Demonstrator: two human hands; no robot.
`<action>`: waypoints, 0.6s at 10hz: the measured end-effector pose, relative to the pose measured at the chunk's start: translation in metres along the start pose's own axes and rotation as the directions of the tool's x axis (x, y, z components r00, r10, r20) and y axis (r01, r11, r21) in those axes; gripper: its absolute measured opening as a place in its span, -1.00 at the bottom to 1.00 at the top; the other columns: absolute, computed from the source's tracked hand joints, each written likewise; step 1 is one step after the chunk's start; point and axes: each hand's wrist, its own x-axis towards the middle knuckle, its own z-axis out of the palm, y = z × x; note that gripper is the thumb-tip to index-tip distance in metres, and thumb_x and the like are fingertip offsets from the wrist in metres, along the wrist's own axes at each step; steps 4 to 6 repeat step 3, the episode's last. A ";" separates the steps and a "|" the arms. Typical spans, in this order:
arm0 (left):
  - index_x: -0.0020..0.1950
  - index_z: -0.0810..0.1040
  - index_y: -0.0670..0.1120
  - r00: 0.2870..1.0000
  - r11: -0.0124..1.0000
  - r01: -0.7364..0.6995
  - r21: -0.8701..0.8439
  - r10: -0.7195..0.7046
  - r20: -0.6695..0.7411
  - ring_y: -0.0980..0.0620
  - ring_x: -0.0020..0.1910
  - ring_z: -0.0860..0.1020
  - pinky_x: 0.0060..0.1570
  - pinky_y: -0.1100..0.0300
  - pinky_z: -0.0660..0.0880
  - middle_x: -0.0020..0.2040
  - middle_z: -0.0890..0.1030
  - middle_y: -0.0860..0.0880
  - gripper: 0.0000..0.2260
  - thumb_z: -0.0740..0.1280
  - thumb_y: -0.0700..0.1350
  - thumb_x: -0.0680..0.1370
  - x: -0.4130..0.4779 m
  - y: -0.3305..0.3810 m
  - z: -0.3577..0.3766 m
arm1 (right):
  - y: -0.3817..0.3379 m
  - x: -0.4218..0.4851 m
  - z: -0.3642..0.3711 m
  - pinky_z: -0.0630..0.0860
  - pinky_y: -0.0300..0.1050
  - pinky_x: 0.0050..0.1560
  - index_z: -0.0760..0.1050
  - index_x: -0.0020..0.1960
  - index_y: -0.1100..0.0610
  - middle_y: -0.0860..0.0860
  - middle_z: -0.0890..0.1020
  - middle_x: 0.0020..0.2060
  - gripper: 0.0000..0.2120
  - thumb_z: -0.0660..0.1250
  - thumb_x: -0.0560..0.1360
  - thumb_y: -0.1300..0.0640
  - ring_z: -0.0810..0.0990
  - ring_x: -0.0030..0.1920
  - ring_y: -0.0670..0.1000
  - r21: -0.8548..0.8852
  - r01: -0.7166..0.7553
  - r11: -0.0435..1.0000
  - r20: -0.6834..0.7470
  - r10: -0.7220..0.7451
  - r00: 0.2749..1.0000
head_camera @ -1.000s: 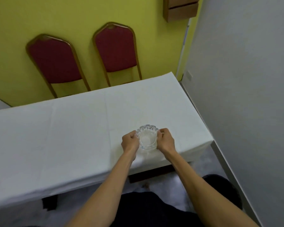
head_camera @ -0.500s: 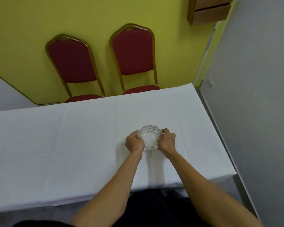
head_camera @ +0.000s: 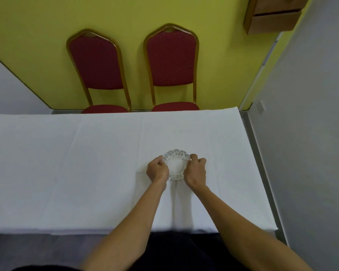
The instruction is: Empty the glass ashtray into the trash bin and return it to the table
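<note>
Forearms: two bare forearms reach forward from the bottom edge, over dark clothing, onto the table.
Left hand (head_camera: 157, 171): fingers curled shut against the left rim of the glass ashtray, gripping it.
Right hand (head_camera: 196, 173): fingers curled shut against the right rim, gripping it too.
Glass ashtray (head_camera: 176, 165): one, round with a scalloped rim, directly between the two hands, low on the cloth; whether it fully rests there I cannot tell. It looks clear inside.
Key relation: being round, the ashtray has no long axis; both hands are equally near, one on each side, so letting go would mean opening outward, left and right.
Task stage: probably the final set-down, judging by the clean bowl.
Table (head_camera: 67, 163): one, under a white cloth.
Trash bin: none in view.
Chairs: two, red-padded with gold frames, the left chair (head_camera: 98, 63) and right chair (head_camera: 171, 57), against a yellow wall beyond the table.
</note>
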 end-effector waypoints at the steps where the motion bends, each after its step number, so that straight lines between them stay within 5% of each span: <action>1: -0.07 0.28 -0.32 1.000 0.999 0.012 -0.029 -0.013 -0.025 0.00 -0.35 0.33 -0.34 0.34 0.44 -0.25 0.50 -0.27 -0.94 0.13 -0.32 0.52 -0.001 0.001 0.000 | 0.001 0.000 -0.001 0.39 -0.05 -0.08 0.38 0.22 0.17 0.11 0.37 0.16 -0.74 0.02 0.62 0.13 0.48 -0.15 0.16 -0.027 0.015 1.000 -0.001 -0.015 1.000; 2: -0.14 0.20 -0.14 0.999 0.999 -0.046 -0.004 0.046 -0.021 0.16 -0.12 0.18 -0.34 0.19 0.44 -0.26 0.27 0.08 -0.86 0.14 -0.31 0.53 0.001 -0.003 -0.001 | 0.001 -0.001 -0.006 0.39 -0.03 -0.07 0.37 0.25 0.17 0.15 0.40 0.15 -0.72 0.05 0.60 0.14 0.49 -0.12 0.20 -0.126 0.033 0.992 0.034 -0.029 0.999; 3: -0.33 0.27 -0.01 0.995 0.993 -0.095 0.066 0.094 0.019 0.03 -0.34 0.21 -0.41 0.17 0.14 -0.35 0.29 0.01 -0.73 0.14 -0.30 0.51 0.004 -0.002 -0.002 | 0.000 0.004 -0.009 0.38 -0.01 -0.05 0.36 0.33 0.17 0.20 0.42 0.19 -0.68 0.06 0.61 0.16 0.55 0.03 0.28 -0.225 0.023 0.974 0.053 -0.012 0.999; 6: -0.33 0.27 -0.01 0.995 0.993 -0.095 0.066 0.094 0.019 0.03 -0.34 0.21 -0.41 0.17 0.14 -0.35 0.29 0.01 -0.73 0.14 -0.30 0.51 0.004 -0.002 -0.002 | 0.000 0.004 -0.009 0.38 -0.01 -0.05 0.36 0.33 0.17 0.20 0.42 0.19 -0.68 0.06 0.61 0.16 0.55 0.03 0.28 -0.225 0.023 0.974 0.053 -0.012 0.999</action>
